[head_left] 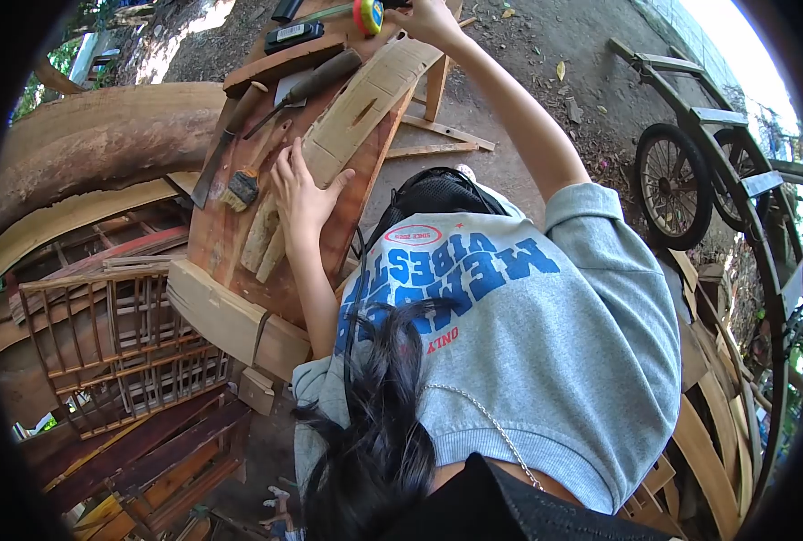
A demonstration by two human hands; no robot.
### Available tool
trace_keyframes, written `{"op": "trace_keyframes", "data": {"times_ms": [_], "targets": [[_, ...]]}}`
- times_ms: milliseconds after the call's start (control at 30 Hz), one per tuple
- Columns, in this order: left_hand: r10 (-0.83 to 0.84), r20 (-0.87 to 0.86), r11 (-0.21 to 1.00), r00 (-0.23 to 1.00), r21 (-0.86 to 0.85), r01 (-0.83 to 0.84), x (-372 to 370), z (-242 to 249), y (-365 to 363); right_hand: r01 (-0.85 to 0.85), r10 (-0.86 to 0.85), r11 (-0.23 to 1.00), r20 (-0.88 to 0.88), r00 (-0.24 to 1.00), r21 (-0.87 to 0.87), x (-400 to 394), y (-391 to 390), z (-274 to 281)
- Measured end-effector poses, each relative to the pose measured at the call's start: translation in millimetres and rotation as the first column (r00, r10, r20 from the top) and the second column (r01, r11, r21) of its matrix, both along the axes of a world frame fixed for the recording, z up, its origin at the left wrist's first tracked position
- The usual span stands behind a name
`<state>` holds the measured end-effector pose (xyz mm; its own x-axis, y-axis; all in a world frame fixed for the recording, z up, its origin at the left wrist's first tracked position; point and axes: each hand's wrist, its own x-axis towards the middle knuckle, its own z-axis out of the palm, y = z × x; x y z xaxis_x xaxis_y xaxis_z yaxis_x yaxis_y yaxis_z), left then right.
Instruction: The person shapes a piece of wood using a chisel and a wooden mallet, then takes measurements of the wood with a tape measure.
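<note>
A long pale wooden board (365, 106) with pencil lines across it and a dark slot lies along the reddish-brown wooden bench (216, 239). My left hand (304, 194) rests on its near part, fingers and thumb spread. At the far end my right hand (430, 24) reaches past the board, its fingers partly extended beside a red and yellow tape measure (368, 16); the frame's top edge cuts part of it off. A brush (239, 189) lies left of my left hand. Beyond it are a dark-handled chisel-like tool (316, 81) and a saw-like blade (210, 171) with a wooden handle.
A black box-shaped item (295, 34) sits on a curved wooden piece (284, 65) at the bench's far side. Large logs (104, 135) and a slatted wooden frame (117, 347) stand at left. A wheeled cart (676, 185) and stacked planks (708, 451) are at right.
</note>
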<state>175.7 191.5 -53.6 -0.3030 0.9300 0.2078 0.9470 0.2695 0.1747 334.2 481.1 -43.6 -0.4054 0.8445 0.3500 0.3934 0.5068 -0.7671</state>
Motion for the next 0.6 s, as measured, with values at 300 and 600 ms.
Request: {"op": "trace_keyframes", "data": {"times_ms": [300,600], "targets": [[0.011,-0.033,0.996,0.999,0.087,-0.008,3,-5,9,0.088,-0.09,0.994,0.015,0.996,0.067,74,-32,-30],[0.025,0.075,0.999,0.997,0.037,-0.028,4,7,9,0.204,-0.222,0.927,-0.02,0.975,-0.314,136,-82,-40]]}}
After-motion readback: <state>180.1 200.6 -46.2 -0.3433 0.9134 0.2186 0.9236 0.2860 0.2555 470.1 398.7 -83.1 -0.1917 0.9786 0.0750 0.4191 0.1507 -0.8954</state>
